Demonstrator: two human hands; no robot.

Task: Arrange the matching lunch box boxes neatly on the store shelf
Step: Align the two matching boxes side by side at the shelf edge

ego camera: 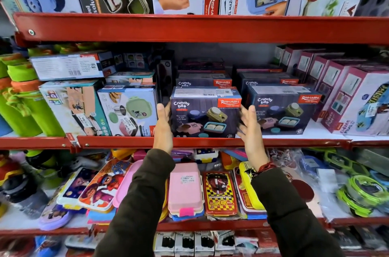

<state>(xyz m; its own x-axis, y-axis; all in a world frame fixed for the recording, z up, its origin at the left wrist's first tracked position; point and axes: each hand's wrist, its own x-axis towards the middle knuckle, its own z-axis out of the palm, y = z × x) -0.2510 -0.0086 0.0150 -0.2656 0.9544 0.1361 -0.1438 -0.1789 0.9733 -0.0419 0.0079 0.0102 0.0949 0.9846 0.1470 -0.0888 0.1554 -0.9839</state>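
Observation:
A dark "Crunchy bite" lunch box carton stands at the front of the middle red shelf. My left hand lies flat against its left side. My right hand is at its right side, fingers spread, touching or just off the carton. A matching carton stands right beside it to the right. More of the same cartons are stacked behind both.
Light lunch box cartons stand close on the left, pink cartons on the right, green bottles at far left. The upper shelf edge hangs above. Loose plastic lunch boxes fill the shelf below.

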